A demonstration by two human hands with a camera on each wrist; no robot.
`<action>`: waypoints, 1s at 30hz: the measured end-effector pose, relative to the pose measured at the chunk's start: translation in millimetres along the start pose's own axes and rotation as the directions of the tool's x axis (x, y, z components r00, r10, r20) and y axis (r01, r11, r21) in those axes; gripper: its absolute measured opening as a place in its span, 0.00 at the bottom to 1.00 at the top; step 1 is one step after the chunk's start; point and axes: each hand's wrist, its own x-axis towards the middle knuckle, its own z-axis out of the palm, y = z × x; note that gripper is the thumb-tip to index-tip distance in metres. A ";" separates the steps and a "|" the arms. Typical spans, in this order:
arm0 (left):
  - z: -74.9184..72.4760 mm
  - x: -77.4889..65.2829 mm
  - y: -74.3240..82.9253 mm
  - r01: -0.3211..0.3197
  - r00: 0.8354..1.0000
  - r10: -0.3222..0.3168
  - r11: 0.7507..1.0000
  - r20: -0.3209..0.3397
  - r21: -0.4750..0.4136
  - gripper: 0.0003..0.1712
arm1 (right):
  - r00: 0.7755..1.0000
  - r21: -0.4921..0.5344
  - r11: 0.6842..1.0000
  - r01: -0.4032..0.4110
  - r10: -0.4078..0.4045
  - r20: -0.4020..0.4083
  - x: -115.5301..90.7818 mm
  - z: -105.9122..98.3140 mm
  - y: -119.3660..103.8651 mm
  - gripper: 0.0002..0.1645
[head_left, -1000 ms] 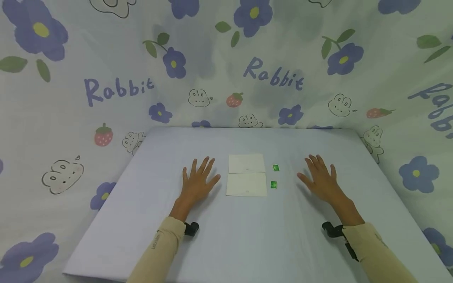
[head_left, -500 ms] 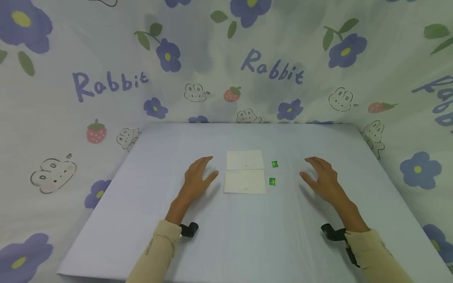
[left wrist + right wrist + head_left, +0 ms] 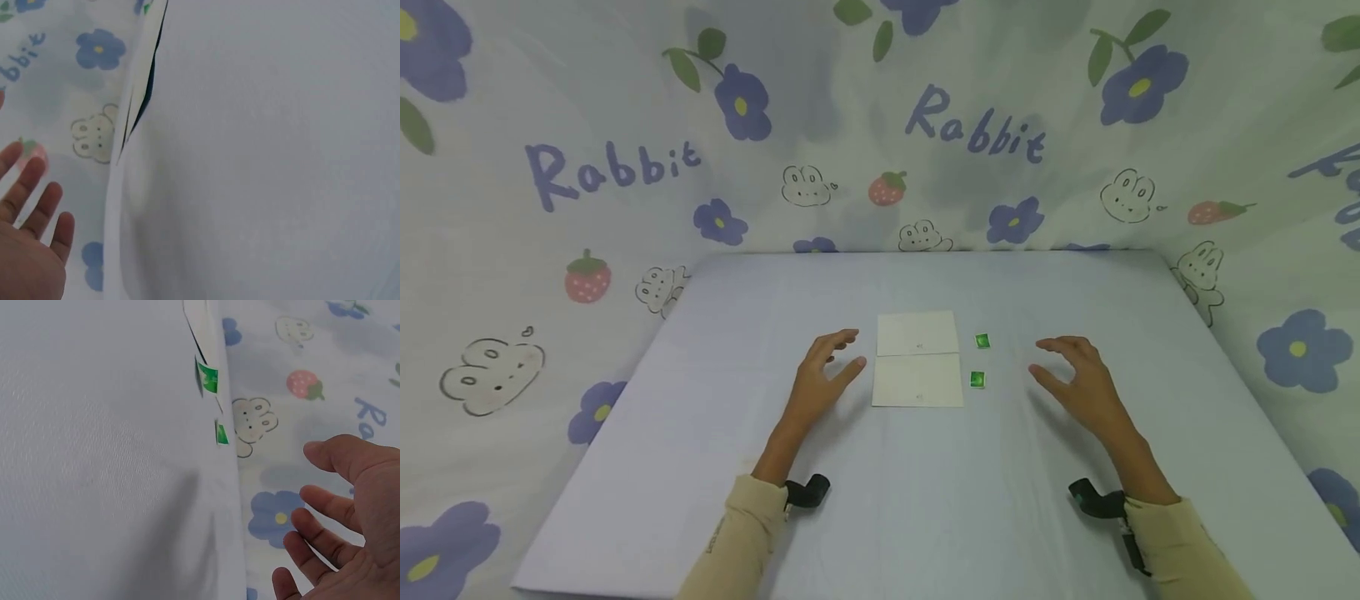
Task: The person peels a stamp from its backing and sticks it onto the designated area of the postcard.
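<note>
Two of each, I count: the left hand [image 3: 818,377], relaxed and holding nothing, just left of a far white card [image 3: 916,332] and near white card [image 3: 916,379], both long side-to-side; then a far green square [image 3: 982,341] and near green square [image 3: 977,380], closer to my relaxed, empty-fingered right hand [image 3: 1084,385].

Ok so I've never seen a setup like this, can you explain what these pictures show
No machine here: these are a person's left hand and right hand, bare. The wide picture comes from a camera worn on the head, looking down. The other two come from wrist cameras, each watching its own hand. On the white table lie two pale panels, edge to edge; I can't tell whether they're joined. Two small green squares lie to their right. The hands hover on either side, and nothing is held.
</note>
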 end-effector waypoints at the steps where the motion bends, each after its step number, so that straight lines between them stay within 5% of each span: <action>1: 1.6 0.2 1.1 -0.011 1.000 0.011 1.000 -0.002 -0.005 0.29 | 1.000 0.012 1.000 -0.002 0.002 -0.006 -0.4 1.0 -0.4 0.28; 12: 20.2 -10.6 3.3 -0.003 0.999 0.001 0.999 -0.035 -0.053 0.27 | 0.999 0.091 0.996 0.022 -0.019 -0.043 -5.5 19.1 -3.4 0.25; 30: 46.1 3.4 11.8 -0.057 0.998 0.053 0.992 -0.041 -0.109 0.24 | 0.997 0.113 0.993 0.028 -0.020 -0.077 1.4 37.3 -14.3 0.22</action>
